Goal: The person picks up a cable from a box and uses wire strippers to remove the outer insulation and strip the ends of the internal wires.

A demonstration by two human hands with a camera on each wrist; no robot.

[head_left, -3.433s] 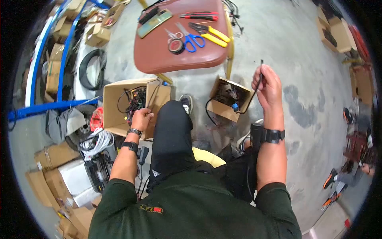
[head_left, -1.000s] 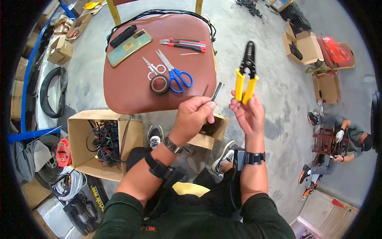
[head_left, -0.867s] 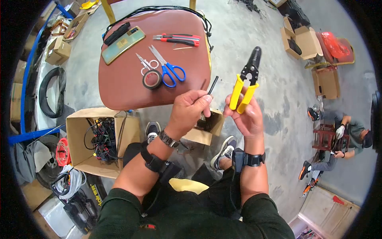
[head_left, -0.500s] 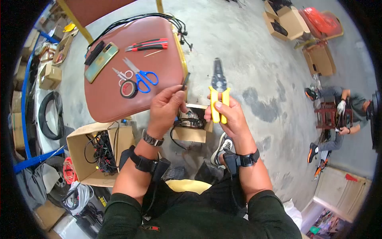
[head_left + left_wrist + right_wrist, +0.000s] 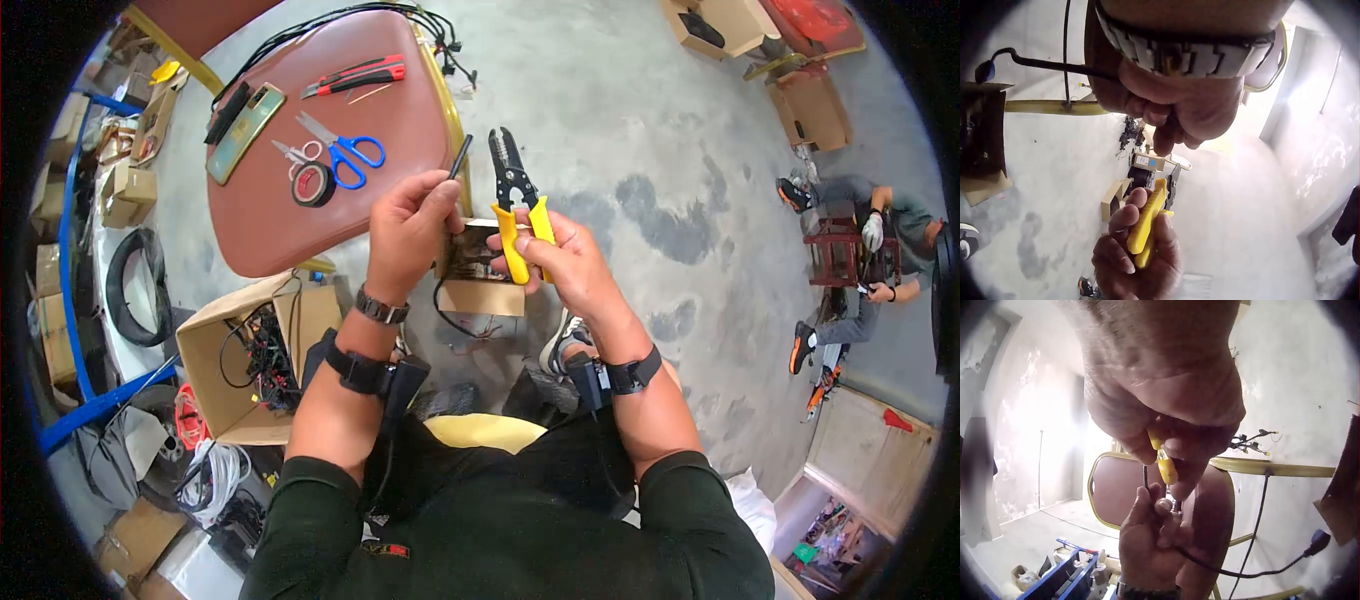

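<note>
In the head view my left hand [image 5: 405, 235] pinches a black cable [image 5: 461, 157] near its end, which sticks up past the thumb. My right hand [image 5: 570, 262] holds a wire stripper [image 5: 513, 245] by its yellow handles, its black jaws pointing up and parted. The cable end is just left of those jaws, apart from them. From the left wrist, the cable [image 5: 1060, 65] runs back from the hand to a blue connector [image 5: 985, 72] by a carton. The right wrist view shows the fingers around a yellow handle [image 5: 1166, 470], with most of the tool hidden.
A chair seat [image 5: 235, 235] bears a phone [image 5: 247, 133], a utility knife [image 5: 355, 76], blue-handled scissors [image 5: 350, 160], small scissors and a tape roll [image 5: 299, 192]. A small carton [image 5: 485, 298] stands below the hands, a larger carton [image 5: 220, 405] of wires at left. Another person [image 5: 910, 250] sits at right.
The wire stripper has gone from the chair into my right hand, and the cable from right hand to left. Lately the hands have drawn closer and the stripper's handles have spread.
</note>
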